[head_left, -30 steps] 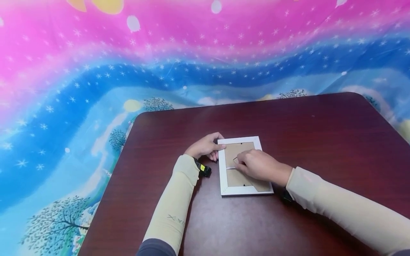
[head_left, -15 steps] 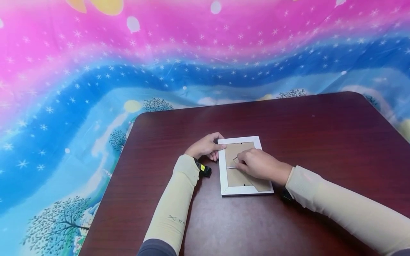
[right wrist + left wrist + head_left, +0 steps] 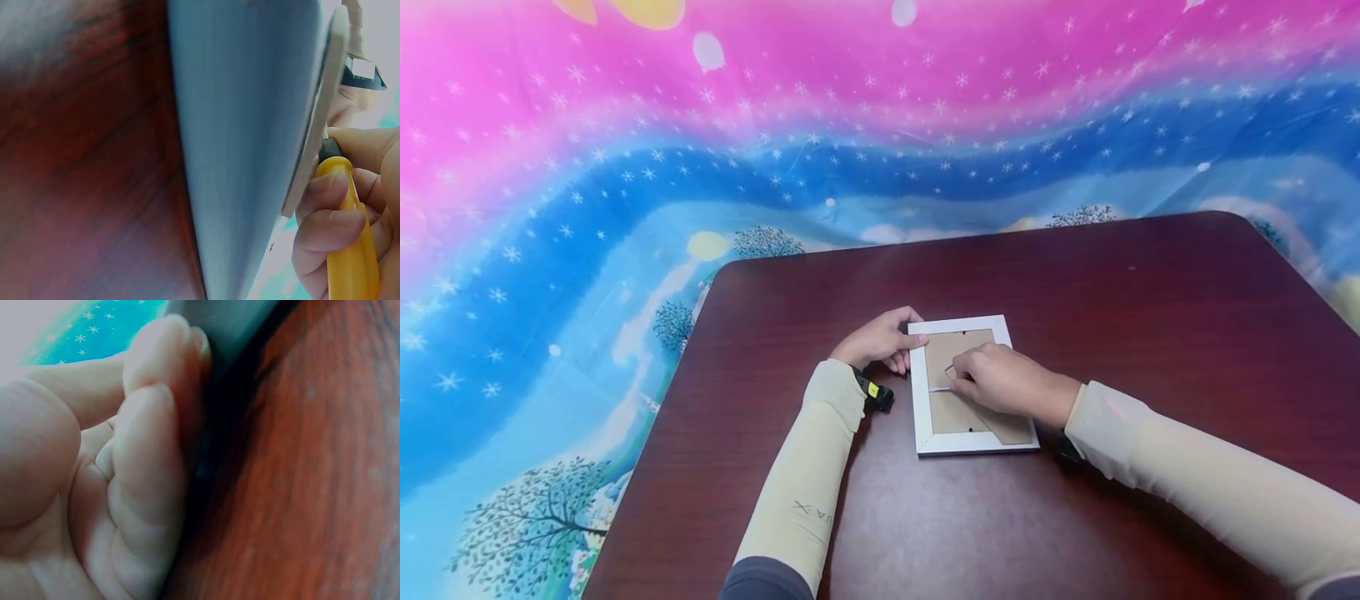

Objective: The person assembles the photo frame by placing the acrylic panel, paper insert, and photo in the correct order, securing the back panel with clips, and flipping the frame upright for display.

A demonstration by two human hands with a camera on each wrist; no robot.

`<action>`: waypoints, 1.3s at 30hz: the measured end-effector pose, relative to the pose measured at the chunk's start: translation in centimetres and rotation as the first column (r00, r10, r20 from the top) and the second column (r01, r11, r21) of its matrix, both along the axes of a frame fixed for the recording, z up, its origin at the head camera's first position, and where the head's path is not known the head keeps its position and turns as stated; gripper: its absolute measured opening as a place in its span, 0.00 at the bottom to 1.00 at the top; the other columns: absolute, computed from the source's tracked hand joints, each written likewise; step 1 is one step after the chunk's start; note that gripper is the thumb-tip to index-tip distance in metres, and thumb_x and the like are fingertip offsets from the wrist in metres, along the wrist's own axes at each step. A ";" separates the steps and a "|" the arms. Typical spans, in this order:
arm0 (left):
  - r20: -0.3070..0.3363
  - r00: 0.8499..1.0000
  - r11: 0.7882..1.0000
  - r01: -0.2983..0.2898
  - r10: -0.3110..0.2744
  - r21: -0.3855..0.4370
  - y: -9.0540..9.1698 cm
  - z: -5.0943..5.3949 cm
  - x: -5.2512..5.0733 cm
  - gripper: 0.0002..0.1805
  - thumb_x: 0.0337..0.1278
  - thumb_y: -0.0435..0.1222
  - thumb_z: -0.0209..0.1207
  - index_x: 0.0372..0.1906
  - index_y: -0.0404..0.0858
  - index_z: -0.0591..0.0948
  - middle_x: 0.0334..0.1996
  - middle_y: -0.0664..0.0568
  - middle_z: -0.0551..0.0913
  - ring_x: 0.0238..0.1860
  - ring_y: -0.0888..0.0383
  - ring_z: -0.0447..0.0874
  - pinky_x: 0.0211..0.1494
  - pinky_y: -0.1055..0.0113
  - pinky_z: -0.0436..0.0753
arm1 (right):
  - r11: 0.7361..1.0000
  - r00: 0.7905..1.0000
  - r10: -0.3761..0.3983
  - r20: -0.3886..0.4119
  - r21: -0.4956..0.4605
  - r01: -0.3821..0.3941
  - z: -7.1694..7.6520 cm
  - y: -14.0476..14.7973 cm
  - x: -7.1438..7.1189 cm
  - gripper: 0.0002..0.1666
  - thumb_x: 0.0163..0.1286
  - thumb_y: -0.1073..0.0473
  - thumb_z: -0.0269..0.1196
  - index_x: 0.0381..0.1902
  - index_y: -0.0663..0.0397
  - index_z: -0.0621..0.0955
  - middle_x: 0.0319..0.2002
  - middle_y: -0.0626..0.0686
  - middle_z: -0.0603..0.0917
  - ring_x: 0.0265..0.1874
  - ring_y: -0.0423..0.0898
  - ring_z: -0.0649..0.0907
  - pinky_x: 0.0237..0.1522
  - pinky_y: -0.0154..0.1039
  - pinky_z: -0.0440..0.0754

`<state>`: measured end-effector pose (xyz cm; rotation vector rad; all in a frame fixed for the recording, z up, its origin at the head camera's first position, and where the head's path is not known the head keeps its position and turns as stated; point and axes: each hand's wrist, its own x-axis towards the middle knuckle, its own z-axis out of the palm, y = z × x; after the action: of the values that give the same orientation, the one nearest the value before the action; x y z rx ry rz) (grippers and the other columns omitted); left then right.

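Observation:
A white picture frame [image 3: 922, 417] lies back side up on the table, its brown backing board [image 3: 951, 415] showing, with small dark tabs at the inner edges. My left hand [image 3: 880, 340] grips the frame's upper left side, thumb on top and fingers at the outer edge. Over the middle of the backing is my right hand [image 3: 1007, 382]. In the right wrist view its fingers are curled around a yellow-handled screwdriver [image 3: 351, 250] with a black collar. The tip is hidden by the hand. Along the frame's grey side [image 3: 244, 125], the backing's stand [image 3: 319, 119] sticks out slightly.
The dark red wooden table [image 3: 880, 525] has rounded far corners. Behind it hangs a pink and blue cloth [image 3: 865, 108] with snowflakes and trees. A black wrist device [image 3: 878, 396] with a yellow label sits under my left wrist.
The whole head view has shifted very slightly. Both hands and the picture frame keep nearly the same places relative to each other.

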<state>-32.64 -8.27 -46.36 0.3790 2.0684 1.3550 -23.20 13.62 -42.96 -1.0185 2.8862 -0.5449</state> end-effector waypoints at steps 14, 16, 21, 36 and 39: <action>-0.010 1.000 1.000 -0.015 0.015 -0.001 -0.1 0.4 -0.2 0.15 0.66 0.38 0.60 0.52 0.40 0.72 0.18 0.40 0.78 0.12 0.53 0.77 0.17 0.63 0.80 | 1.000 0.997 -0.019 0.081 -0.004 0.019 0.5 0.2 -0.6 0.18 0.68 0.54 0.65 0.20 0.44 0.72 0.17 0.43 0.70 0.18 0.39 0.70 0.21 0.35 0.69; -0.013 1.000 1.000 -0.019 0.019 -0.005 -0.3 0.5 -0.2 0.15 0.66 0.38 0.60 0.52 0.40 0.72 0.18 0.41 0.77 0.12 0.53 0.76 0.16 0.64 0.79 | 1.000 0.997 -0.012 0.081 -0.005 0.013 0.4 0.1 -0.7 0.18 0.68 0.54 0.65 0.20 0.44 0.72 0.17 0.42 0.70 0.18 0.39 0.70 0.21 0.35 0.69; 0.002 1.000 1.000 -0.017 0.018 -0.014 -0.5 0.2 -0.2 0.16 0.66 0.39 0.61 0.53 0.41 0.72 0.17 0.41 0.77 0.12 0.53 0.77 0.17 0.64 0.79 | 1.000 0.998 0.004 0.069 -0.006 -0.004 0.2 -0.1 -0.6 0.18 0.68 0.54 0.64 0.19 0.44 0.72 0.16 0.41 0.70 0.18 0.38 0.70 0.22 0.34 0.69; -0.001 1.000 1.000 -0.002 0.002 0.007 -0.2 -0.3 -0.2 0.16 0.66 0.38 0.61 0.53 0.41 0.71 0.17 0.41 0.77 0.12 0.53 0.77 0.16 0.64 0.79 | 1.000 0.999 0.002 0.041 0.014 -0.002 0.2 0.3 0.0 0.15 0.67 0.57 0.64 0.21 0.44 0.73 0.18 0.41 0.71 0.20 0.38 0.71 0.23 0.34 0.71; 0.000 1.000 1.000 0.000 0.000 0.012 -0.1 -0.2 -0.1 0.15 0.66 0.38 0.60 0.53 0.40 0.71 0.17 0.41 0.77 0.12 0.53 0.77 0.16 0.64 0.79 | 1.000 1.000 0.007 0.027 0.001 -0.007 0.2 0.5 0.0 0.15 0.66 0.57 0.64 0.22 0.44 0.73 0.19 0.40 0.71 0.20 0.38 0.71 0.23 0.34 0.71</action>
<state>-32.76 -8.36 -46.57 0.3848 2.0610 1.3682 -23.17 14.11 -42.76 -1.0122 2.8581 -0.5523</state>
